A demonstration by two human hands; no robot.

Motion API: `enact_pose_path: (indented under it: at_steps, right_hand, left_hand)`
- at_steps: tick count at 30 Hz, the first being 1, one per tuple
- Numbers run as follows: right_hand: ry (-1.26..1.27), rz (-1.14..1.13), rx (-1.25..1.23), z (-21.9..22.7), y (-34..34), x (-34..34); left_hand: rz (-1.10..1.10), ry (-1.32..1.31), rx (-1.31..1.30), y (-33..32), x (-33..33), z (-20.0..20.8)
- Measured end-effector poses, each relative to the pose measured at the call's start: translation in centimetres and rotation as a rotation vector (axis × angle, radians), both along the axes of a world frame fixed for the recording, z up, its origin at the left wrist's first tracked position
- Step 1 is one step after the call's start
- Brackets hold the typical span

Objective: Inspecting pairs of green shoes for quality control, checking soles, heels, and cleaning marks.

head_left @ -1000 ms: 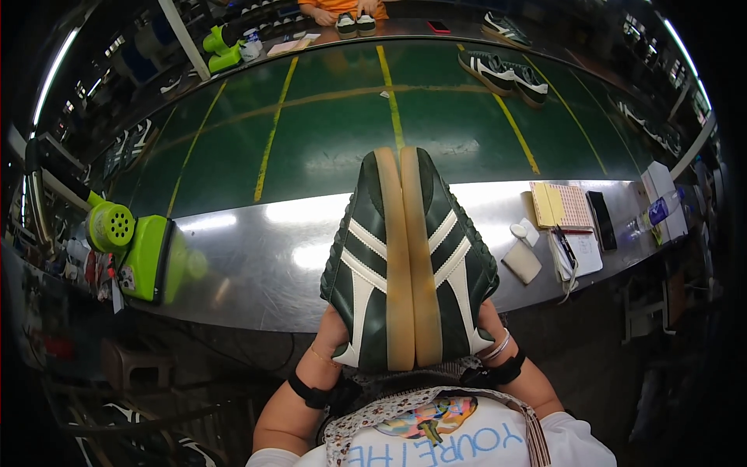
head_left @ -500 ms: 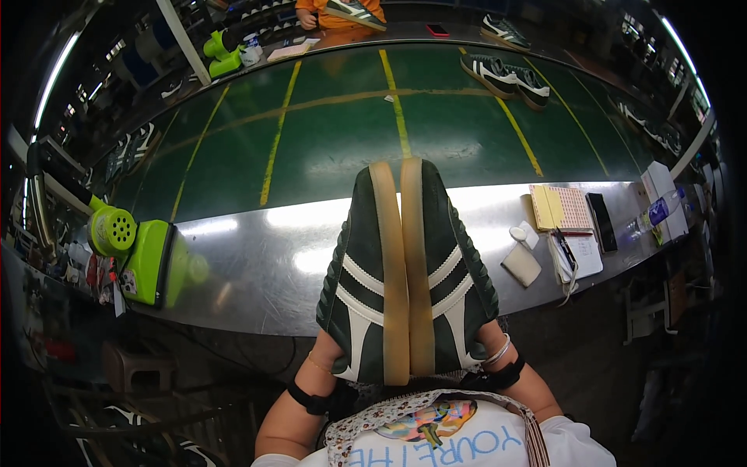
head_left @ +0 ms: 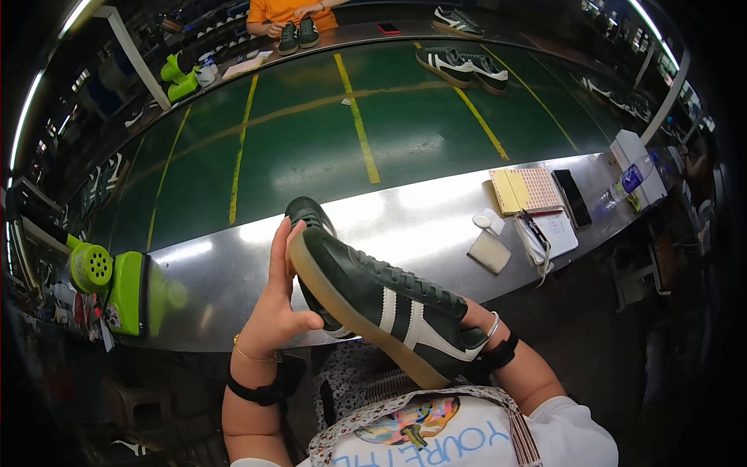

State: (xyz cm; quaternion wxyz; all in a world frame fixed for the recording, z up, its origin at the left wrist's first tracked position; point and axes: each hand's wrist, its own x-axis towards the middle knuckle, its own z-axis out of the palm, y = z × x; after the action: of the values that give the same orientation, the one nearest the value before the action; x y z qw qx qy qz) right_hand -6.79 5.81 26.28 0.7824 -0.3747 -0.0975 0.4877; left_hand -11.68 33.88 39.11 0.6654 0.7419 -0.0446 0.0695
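Observation:
A dark green sneaker point(head_left: 389, 303) with two white stripes and a tan gum sole is held tilted above the bench's near edge, toe up to the left. My right hand point(head_left: 475, 314) holds it; the wrist goes in at the collar and the fingers are hidden. My left hand point(head_left: 282, 300) is at the toe, fingers stretched upright and thumb apart, the fingertips close to or touching the sole edge. Behind them is a second dark green sneaker point(head_left: 305, 208), mostly covered; its support cannot be made out.
On the metal bench point(head_left: 226, 284) lie notebooks point(head_left: 525, 192), a phone point(head_left: 573, 198) and a beige pad point(head_left: 489, 252), with a bottle point(head_left: 638, 173) and a green machine point(head_left: 128, 294). Beyond the green belt point(head_left: 303, 148), a person in orange point(head_left: 284, 9) has sneakers point(head_left: 299, 36) in front. More sneakers point(head_left: 463, 68) sit on the belt.
The two sneakers, held sole to sole before, are now apart. My left hand has come out of its sneaker. The right sneaker has tilted left. Across the belt, the person's sneakers now stand upright.

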Motion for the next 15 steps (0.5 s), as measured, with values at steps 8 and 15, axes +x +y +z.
enact_pose_path:
  at_steps: [8, 15]
  right_hand:
    - [-1.204, -0.465, -1.181, 3.0, -5.8, 10.5]
    - [-1.417, -0.456, -1.461, 0.9, -5.5, 12.9]
  left_hand:
    - [-0.002, 0.059, 0.128, -2.2, 2.7, -0.6]
    - [0.014, 0.076, 0.066, -2.1, 3.4, -1.6]
